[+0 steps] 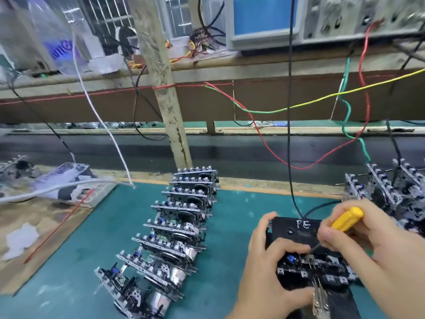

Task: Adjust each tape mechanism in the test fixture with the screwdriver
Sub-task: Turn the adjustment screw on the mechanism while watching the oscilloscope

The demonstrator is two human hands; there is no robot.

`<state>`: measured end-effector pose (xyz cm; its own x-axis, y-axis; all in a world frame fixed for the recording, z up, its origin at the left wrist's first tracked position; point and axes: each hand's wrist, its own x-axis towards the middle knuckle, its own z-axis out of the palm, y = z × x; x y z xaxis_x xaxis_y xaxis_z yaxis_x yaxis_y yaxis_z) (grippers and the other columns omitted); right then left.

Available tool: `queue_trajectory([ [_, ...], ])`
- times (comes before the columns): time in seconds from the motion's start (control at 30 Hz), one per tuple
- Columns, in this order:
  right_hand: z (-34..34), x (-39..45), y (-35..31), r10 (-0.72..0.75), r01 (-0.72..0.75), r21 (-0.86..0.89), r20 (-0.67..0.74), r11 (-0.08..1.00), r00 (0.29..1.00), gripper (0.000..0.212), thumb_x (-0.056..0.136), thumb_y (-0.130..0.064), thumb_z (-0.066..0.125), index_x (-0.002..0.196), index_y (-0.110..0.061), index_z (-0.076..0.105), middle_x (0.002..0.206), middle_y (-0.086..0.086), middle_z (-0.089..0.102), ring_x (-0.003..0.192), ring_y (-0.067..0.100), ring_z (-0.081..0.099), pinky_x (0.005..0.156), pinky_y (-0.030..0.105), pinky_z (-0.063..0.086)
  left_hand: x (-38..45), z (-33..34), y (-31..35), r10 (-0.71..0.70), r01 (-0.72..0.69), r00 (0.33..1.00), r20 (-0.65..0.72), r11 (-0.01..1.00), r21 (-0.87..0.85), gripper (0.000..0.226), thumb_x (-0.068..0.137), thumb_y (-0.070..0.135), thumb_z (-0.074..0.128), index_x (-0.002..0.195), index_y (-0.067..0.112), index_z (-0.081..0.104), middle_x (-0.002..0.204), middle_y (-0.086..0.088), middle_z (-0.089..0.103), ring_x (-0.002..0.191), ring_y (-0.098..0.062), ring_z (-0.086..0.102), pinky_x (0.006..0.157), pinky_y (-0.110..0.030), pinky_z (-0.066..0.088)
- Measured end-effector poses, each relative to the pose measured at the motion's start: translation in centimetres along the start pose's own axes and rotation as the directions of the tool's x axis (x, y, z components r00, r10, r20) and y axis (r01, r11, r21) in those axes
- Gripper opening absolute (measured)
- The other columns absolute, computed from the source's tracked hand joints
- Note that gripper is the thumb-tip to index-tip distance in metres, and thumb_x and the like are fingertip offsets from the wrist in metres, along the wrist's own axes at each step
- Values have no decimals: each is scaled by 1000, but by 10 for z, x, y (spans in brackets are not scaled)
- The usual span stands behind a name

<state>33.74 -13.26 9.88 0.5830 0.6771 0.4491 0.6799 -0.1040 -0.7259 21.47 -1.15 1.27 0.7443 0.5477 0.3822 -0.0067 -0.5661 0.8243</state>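
Green bench (69, 261): test fixture (296, 229) was held steady by the left hand (269, 256); screwdriver (345, 221) was pinched in the right hand (358, 236) for turning.

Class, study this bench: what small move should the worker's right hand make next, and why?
Probably a slight twist of the yellow screwdriver. The right hand grips it with its tip down in the tape mechanism, which the left hand holds steady in the black test fixture.

Two hands (264, 261), one screwdriver (347, 219) — one fixture (296, 229), one oscilloscope (322, 19).
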Motion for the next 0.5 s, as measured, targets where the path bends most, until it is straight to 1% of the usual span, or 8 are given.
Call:
queue_trajectory([
  [0.03, 0, 0, 1, 3, -3, -5, -7, 1000, 1000, 39, 87, -74, 54, 104, -38, 58, 88, -16, 74, 67, 7, 71, 62, 33, 55, 0, 0, 0, 2, -2, 1000, -1, 1000, 8, 54, 66, 36, 88, 105, 61, 59, 159, 30, 9, 146, -4, 32, 109, -39, 41],
  [0.07, 0, 0, 2, 12, -12, -5, -11, 1000, 1000, 38, 88, -71, 56, 106, -37, 58, 89, -17, 74, 63, 7, 71, 60, 34, 56, 0, -1, 1, -2, 2, 1000, -1, 1000, 15, 55, 67, 37, 88, 105, 61, 58, 159, 31, 9, 146, -3, 32, 109, -39, 41],
  [0.13, -1, 0, 2, 51, -51, 9, 10, 999, 999, 54, 84, -81, 50, 109, -34, 58, 90, -16, 74, 62, 8, 71, 59, 36, 57, 0, -1, 1, -10, 10, 1000, -3, 1000, 14, 55, 66, 36, 88, 105, 61, 58, 159, 32, 8, 147, -3, 32, 109, -40, 42],
  [0.2, -2, -2, 4, 53, -53, -6, 29, 999, 998, 63, 82, -87, 44, 110, -33, 58, 91, -15, 74, 68, 7, 72, 60, 37, 57, 1, -1, 2, -16, 16, 1000, -9, 1000, 8, 55, 66, 35, 88, 104, 62, 59, 159, 33, 8, 147, -2, 29, 109, -39, 42],
  [0.33, -2, -5, 9, 85, -86, 30, 36, 996, 996, 71, 81, -86, 49, 117, -26, 58, 93, -12, 74, 72, 9, 73, 67, 37, 56, 0, -1, 3, -28, 28, 1000, -13, 1000, -3, 51, 67, 37, 87, 104, 59, 60, 159, 33, 8, 147, 0, 29, 108, -38, 42],
  [0.5, -4, -7, 10, 70, -74, 51, 68, 996, 995, 72, 80, -86, 51, 117, -25, 57, 94, -12, 74, 72, 9, 74, 67, 39, 57, -1, -1, 2, -57, 57, 998, 5, 998, -13, 50, 68, 34, 85, 108, 54, 62, 159, 33, 6, 147, -1, 28, 109, -40, 41],
])
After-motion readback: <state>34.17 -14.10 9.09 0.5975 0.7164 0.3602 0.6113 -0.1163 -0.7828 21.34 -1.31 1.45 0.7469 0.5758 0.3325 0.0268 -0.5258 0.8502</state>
